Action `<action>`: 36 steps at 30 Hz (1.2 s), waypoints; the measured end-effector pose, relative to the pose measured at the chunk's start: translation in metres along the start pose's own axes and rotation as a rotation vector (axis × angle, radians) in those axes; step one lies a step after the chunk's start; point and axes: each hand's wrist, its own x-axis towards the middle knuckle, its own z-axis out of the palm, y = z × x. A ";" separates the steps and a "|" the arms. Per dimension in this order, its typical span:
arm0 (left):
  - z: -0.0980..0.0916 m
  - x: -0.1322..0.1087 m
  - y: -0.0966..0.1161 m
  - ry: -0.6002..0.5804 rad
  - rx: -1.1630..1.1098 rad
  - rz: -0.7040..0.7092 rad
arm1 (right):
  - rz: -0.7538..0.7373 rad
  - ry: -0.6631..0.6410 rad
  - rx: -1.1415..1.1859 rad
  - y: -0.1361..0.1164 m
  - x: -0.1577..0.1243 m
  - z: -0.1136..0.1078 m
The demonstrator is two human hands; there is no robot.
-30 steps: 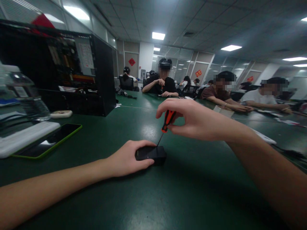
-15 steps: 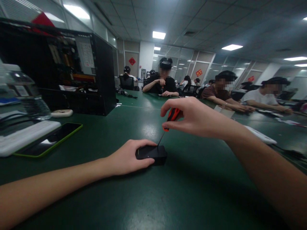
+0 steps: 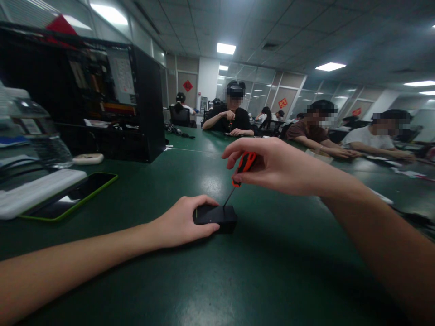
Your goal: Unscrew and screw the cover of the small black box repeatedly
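A small black box [image 3: 222, 219] lies on the green tabletop [image 3: 204, 280], its exact kind unclear. Around its left end my left hand [image 3: 185, 222] is closed, thumb on the near side and fingers on the far side. My right hand [image 3: 265, 165], raised above and to the right, grips an orange and black screwdriver [image 3: 247, 161] by its handle, thumb below and some fingers lifted. The thin shaft slants down to the left, and its tip meets the top of the box. Whether a screw sits under the tip is too small to tell.
At left stand an open computer case [image 3: 146, 99] and a clear water bottle [image 3: 41, 127]. Before them lie a phone with a green edge [image 3: 78, 194] and a white slab-like object [image 3: 41, 192]. Across the table a person in black [image 3: 234, 117] works; others sit at right.
My right hand has turned slightly on the screwdriver, its fingers reaching further left. The screwdriver tip stays on the black box, and my left hand keeps its hold.
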 end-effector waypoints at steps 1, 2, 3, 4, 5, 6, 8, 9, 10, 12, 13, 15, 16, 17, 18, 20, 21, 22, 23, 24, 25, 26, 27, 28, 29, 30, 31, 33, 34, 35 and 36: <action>0.000 0.000 0.000 -0.003 -0.004 -0.005 | -0.015 0.009 0.041 0.000 0.000 0.000; 0.000 0.000 -0.001 -0.005 -0.011 -0.005 | -0.027 0.024 0.082 -0.001 0.001 -0.001; 0.000 0.000 -0.001 -0.006 -0.017 -0.002 | -0.034 0.037 0.116 -0.002 0.001 -0.001; 0.000 0.000 -0.002 -0.007 -0.023 0.004 | -0.037 0.041 0.142 -0.003 0.001 -0.001; 0.000 0.000 -0.002 -0.008 -0.028 0.011 | -0.037 0.036 0.159 -0.004 0.001 0.000; 0.000 0.000 -0.002 -0.007 -0.031 0.018 | -0.035 0.025 0.167 -0.005 0.001 0.000; 0.000 -0.001 -0.002 -0.002 -0.034 0.025 | -0.034 0.004 0.166 -0.007 0.000 0.002; 0.000 -0.001 -0.002 -0.002 -0.036 0.022 | -0.035 -0.003 0.163 -0.007 0.000 0.003; 0.000 -0.001 -0.002 -0.003 -0.037 0.018 | -0.040 -0.007 0.161 -0.007 0.000 0.004; 0.000 -0.001 -0.001 -0.003 -0.036 0.017 | -0.050 -0.018 0.153 -0.007 0.000 0.006; 0.000 0.000 -0.001 -0.001 -0.034 0.020 | -0.054 -0.022 0.147 -0.006 0.001 0.006; 0.000 0.000 -0.001 0.005 -0.028 0.031 | -0.059 -0.023 0.132 -0.006 0.001 0.007; 0.000 0.000 0.000 0.006 -0.025 0.037 | -0.060 -0.018 0.121 -0.006 0.001 0.008; 0.000 0.000 0.000 0.006 -0.025 0.042 | -0.061 -0.012 0.111 -0.007 0.002 0.008; 0.000 0.000 0.000 0.006 -0.025 0.046 | -0.064 -0.008 0.101 -0.007 0.002 0.008; 0.000 0.000 0.000 0.004 -0.026 0.051 | -0.068 -0.005 0.088 -0.008 0.002 0.008; 0.000 0.000 0.000 0.004 -0.026 0.051 | -0.069 -0.006 0.088 -0.008 0.002 0.008; 0.000 0.000 0.000 0.004 -0.025 0.050 | -0.069 -0.005 0.090 -0.009 0.002 0.008; 0.000 0.000 0.000 0.005 -0.024 0.049 | -0.069 -0.006 0.091 -0.009 0.002 0.008; -0.001 0.000 0.000 0.006 -0.022 0.049 | -0.069 -0.007 0.093 -0.009 0.002 0.008; -0.001 0.000 0.000 0.006 -0.021 0.047 | -0.069 -0.010 0.095 -0.010 0.002 0.008; -0.001 0.000 0.000 0.005 -0.020 0.045 | -0.070 -0.013 0.096 -0.010 0.001 0.008; -0.001 0.000 0.000 0.003 -0.020 0.043 | -0.071 -0.015 0.096 -0.010 0.001 0.008; -0.001 0.000 0.000 0.001 -0.021 0.042 | -0.073 -0.018 0.097 -0.010 0.001 0.008; -0.001 0.000 -0.001 -0.003 -0.021 0.042 | -0.074 -0.020 0.098 -0.010 0.001 0.008; 0.000 0.000 -0.001 -0.005 -0.022 0.043 | -0.076 -0.021 0.099 -0.011 0.001 0.007; 0.000 0.000 -0.001 -0.007 -0.022 0.045 | -0.080 -0.021 0.098 -0.011 0.001 0.007; 0.000 0.000 -0.001 -0.010 -0.020 0.048 | -0.081 -0.023 0.094 -0.011 0.001 0.007; 0.000 0.000 -0.001 -0.010 -0.019 0.050 | -0.081 -0.023 0.091 -0.012 0.000 0.007; 0.000 0.000 -0.001 -0.009 -0.018 0.052 | -0.081 -0.023 0.090 -0.012 0.000 0.006; 0.000 0.000 -0.001 -0.007 -0.016 0.054 | -0.081 -0.024 0.092 -0.012 0.000 0.006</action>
